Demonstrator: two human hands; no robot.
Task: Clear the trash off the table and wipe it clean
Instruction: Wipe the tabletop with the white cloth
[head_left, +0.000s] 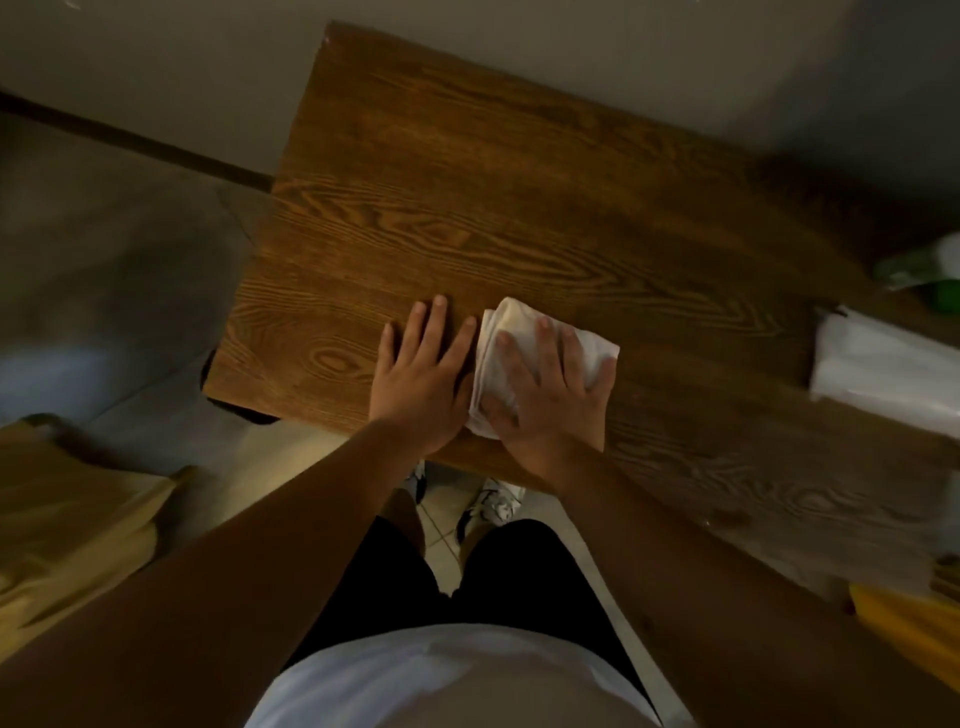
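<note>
R fingers (543, 358) flat atop cloth (506, 332)

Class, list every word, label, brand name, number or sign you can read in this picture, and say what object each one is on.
None: no readable text anywhere.
Wooden table: only grain.
White cloth: plain.
White bag and green item at right: too blurred to tell.

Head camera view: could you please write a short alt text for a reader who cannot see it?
A person's right hand presses a folded white cloth flat on a dark wooden table, with the left hand resting flat on the wood beside it. A white plastic bag lies at the table's right edge, and the person's legs and shoes show below.
</note>
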